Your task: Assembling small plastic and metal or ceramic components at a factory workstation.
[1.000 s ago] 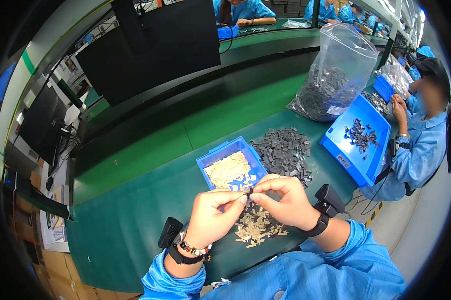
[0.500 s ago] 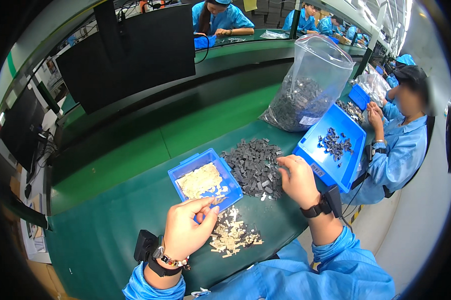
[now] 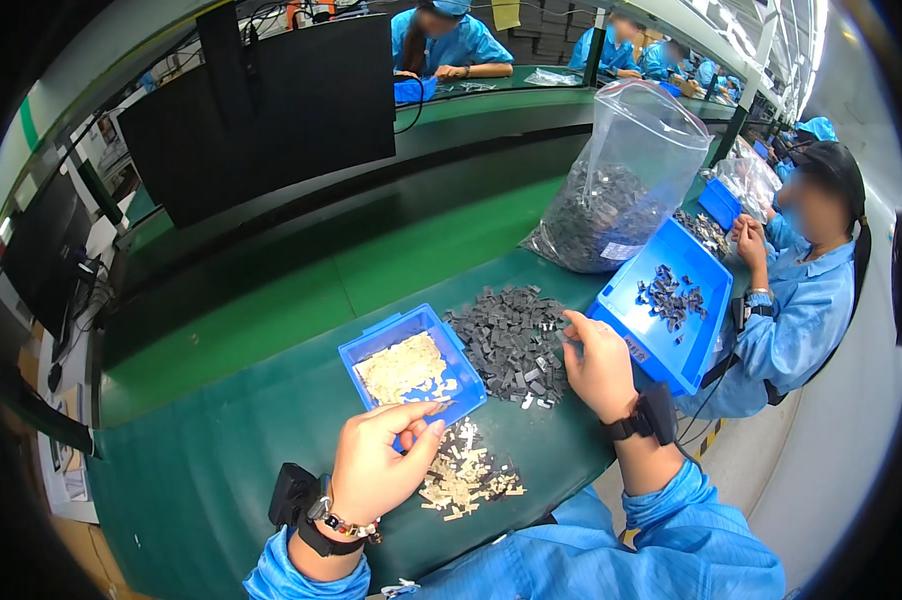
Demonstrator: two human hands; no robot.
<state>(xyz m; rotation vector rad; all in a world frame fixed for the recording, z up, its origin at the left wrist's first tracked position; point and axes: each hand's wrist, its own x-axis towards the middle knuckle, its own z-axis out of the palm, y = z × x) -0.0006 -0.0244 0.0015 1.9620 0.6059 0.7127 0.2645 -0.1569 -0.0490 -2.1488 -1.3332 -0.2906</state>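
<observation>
Left hand [image 3: 383,462] is curled, fingers pinched narrow on a tiny pale part, hovering just over the near corner of the small blue tray [image 3: 411,362] of pale parts. A little heap of pale pieces [image 3: 466,475] sits on the green surface [image 3: 201,470] right beside it. Right hand [image 3: 599,362] is out to the side, fingers loosely bent, touching the edge of the dark parts pile [image 3: 511,340]; can't tell if it's holding one. Bigger blue tray [image 3: 661,300] is just past it.
</observation>
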